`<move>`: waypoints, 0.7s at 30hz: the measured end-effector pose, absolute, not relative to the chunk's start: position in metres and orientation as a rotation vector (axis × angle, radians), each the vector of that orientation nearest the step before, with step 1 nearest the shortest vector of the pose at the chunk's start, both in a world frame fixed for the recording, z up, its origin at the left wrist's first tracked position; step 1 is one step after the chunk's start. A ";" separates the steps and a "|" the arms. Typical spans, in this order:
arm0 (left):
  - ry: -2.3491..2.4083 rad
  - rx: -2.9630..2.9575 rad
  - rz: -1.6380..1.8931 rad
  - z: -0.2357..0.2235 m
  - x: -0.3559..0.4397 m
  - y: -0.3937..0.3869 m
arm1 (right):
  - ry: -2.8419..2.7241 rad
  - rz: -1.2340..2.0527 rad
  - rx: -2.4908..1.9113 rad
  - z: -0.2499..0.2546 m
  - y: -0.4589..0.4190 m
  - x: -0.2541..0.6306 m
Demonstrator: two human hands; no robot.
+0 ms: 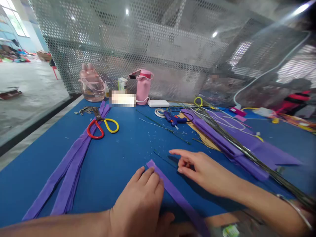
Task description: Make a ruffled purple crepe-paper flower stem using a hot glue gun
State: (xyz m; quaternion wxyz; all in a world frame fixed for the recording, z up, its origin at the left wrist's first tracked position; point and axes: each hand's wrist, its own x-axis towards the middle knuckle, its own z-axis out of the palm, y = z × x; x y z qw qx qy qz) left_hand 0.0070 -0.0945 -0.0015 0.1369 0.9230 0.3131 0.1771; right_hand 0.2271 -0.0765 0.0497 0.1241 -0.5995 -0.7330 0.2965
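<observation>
My left hand (145,194) is closed over the upper end of a narrow purple strip (175,194), fingers curled along its left edge. The strip runs down over the table's near edge. To its right, my right hand (197,168) hovers with the index finger stretched out and the other fingers loosely bent; I see nothing in it. A short dark green wire (163,158) lies beside that hand's fingertips. On the left is a stack of long purple strips (74,158), with red-and-yellow-handled scissors (98,123) resting across its far end.
A blue glue gun (175,118) lies beyond my hands, near a white roll (160,113). Folded purple sheets (222,138) and a bundle of dark wires (247,153) cover the right side. A pink bottle (143,87) and a clear jug (92,87) stand before the perforated metal screen (160,49).
</observation>
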 end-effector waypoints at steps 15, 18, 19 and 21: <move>0.906 2.636 0.427 0.009 0.006 -0.081 | -0.825 0.853 -1.057 0.076 -0.086 0.227; 0.919 2.711 0.426 0.005 0.006 -0.078 | -0.834 0.849 -1.089 0.054 -0.087 0.231; 0.915 2.728 0.439 0.004 0.006 -0.077 | -0.868 0.836 -1.138 0.050 -0.090 0.232; 0.914 2.731 0.465 0.002 0.006 -0.076 | -0.987 0.684 -1.296 0.045 -0.101 0.234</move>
